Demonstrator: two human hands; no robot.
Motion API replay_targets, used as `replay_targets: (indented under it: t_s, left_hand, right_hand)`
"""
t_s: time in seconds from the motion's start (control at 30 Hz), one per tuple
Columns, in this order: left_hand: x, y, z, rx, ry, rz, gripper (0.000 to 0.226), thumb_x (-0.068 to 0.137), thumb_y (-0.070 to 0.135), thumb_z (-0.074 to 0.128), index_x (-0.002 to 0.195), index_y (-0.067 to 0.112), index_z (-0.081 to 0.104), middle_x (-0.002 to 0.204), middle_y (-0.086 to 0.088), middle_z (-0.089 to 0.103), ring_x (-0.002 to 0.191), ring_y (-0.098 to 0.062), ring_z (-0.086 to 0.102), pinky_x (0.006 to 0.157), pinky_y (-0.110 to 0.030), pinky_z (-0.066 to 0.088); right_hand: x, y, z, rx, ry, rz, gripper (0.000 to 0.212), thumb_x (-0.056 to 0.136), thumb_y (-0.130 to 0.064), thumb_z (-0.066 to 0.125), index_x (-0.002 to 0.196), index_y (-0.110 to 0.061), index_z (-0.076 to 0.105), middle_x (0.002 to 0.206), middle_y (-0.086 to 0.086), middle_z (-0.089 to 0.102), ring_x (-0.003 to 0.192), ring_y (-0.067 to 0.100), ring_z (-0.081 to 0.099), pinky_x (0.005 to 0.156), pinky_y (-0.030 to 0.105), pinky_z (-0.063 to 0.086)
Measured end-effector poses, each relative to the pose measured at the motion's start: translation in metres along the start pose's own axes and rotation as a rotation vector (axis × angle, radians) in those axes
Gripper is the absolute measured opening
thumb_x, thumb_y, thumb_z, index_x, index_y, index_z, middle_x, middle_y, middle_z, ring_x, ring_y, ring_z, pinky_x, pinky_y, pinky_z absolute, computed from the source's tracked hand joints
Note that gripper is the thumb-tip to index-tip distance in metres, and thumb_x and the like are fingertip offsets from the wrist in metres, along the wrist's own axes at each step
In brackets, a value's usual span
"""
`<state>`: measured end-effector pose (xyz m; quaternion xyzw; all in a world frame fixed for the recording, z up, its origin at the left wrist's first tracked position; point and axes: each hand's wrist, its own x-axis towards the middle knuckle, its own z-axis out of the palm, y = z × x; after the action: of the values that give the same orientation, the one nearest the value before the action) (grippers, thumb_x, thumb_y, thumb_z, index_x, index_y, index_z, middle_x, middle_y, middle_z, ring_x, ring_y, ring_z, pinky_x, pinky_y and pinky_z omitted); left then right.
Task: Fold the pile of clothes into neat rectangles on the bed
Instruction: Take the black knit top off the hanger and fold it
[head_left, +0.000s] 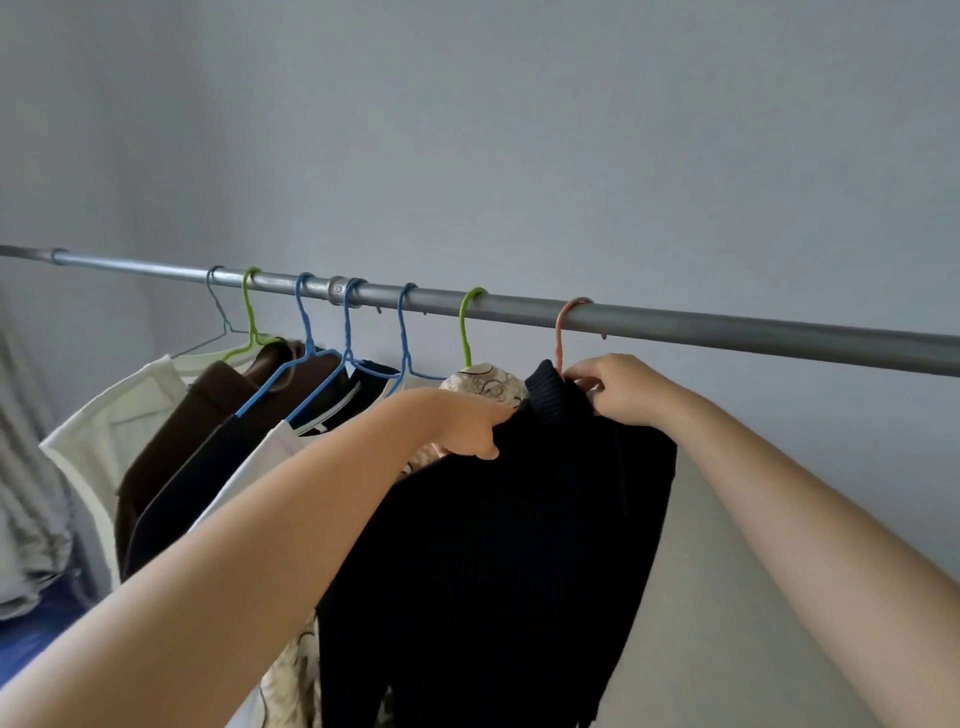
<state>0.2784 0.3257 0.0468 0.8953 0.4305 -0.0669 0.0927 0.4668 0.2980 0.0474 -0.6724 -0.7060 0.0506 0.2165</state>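
Two bare forearms reach up toward the metal rail (675, 325), which I take as the landmark. Nearest, just under the rail, hangs one black ribbed sweater (509, 545), soft and heavy, with a thick rolled collar. The left hand (467, 428) has its grip closed on the sweater's left shoulder, fingers curled into the knit. The right hand (618, 389) pinches the collar at the base of one pink hanger (563, 332), whose hook sits on the rail. Further left along the rail hang six more thin wire hangers: two green, three blue (306, 322), one grey. Below them are a cream patterned garment (488, 384), a white one, a dark navy one, a brown one (171, 431) and a cream one. Behind the rail is a plain grey wall (519, 130).
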Motion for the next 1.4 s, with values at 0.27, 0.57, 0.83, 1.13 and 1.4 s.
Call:
replay_targets:
  t_s: [0.27, 0.57, 0.83, 1.13, 1.4]
  left_hand:
    - [0.001, -0.003, 0.011, -0.048, 0.032, 0.012, 0.032, 0.1, 0.02, 0.036, 0.13, 0.009, 0.037, 0.125, -0.008, 0.049, 0.113, -0.026, 0.048, 0.096, -0.036, 0.038]
    - [-0.032, -0.01, 0.004, -0.215, 0.446, -0.028, 0.032, 0.099, 0.03, 0.036, 0.125, 0.017, 0.05, 0.109, 0.003, 0.059, 0.096, -0.011, 0.056, 0.084, -0.023, 0.045]
    - [-0.104, -0.024, 0.016, -0.213, 0.564, -0.253, 0.023, 0.098, 0.033, 0.036, 0.101, 0.021, 0.055, 0.093, -0.001, 0.063, 0.082, -0.011, 0.059, 0.074, -0.024, 0.047]
    - [-0.228, -0.062, 0.03, -0.151, 0.657, -0.491, 0.028, 0.097, 0.033, 0.039, 0.098, 0.015, 0.06, 0.089, -0.001, 0.065, 0.081, -0.013, 0.061, 0.078, -0.03, 0.051]
    - [-0.38, -0.139, 0.063, -0.156, 0.819, -0.789, 0.026, 0.099, 0.032, 0.037, 0.094, 0.016, 0.057, 0.087, 0.001, 0.06, 0.077, -0.013, 0.057, 0.065, -0.022, 0.042]
  right_hand:
    - [0.004, 0.024, 0.0, -0.057, -0.181, -0.04, 0.025, 0.086, -0.007, 0.046, 0.063, -0.017, 0.045, 0.069, -0.003, 0.049, 0.069, 0.015, 0.049, 0.055, 0.02, 0.034]
    - [0.0, -0.005, -0.001, 0.041, 0.166, -0.307, 0.038, 0.09, -0.021, 0.048, 0.054, -0.017, 0.034, 0.055, -0.002, 0.043, 0.053, 0.013, 0.04, 0.05, 0.028, 0.028]
    - [-0.005, -0.055, 0.026, 0.194, 0.057, -0.523, 0.039, 0.092, -0.026, 0.05, 0.056, -0.017, 0.038, 0.058, -0.001, 0.047, 0.055, 0.013, 0.045, 0.051, 0.023, 0.032]
    - [-0.018, -0.167, 0.074, 0.33, -0.054, -0.741, 0.041, 0.088, -0.022, 0.057, 0.052, -0.018, 0.038, 0.055, -0.005, 0.046, 0.053, 0.01, 0.044, 0.059, 0.029, 0.036]
    - [-0.069, -0.326, 0.121, 0.58, -0.182, -0.783, 0.014, 0.091, -0.012, 0.053, 0.102, -0.021, 0.054, 0.083, -0.015, 0.054, 0.077, 0.0, 0.052, 0.064, 0.004, 0.041]
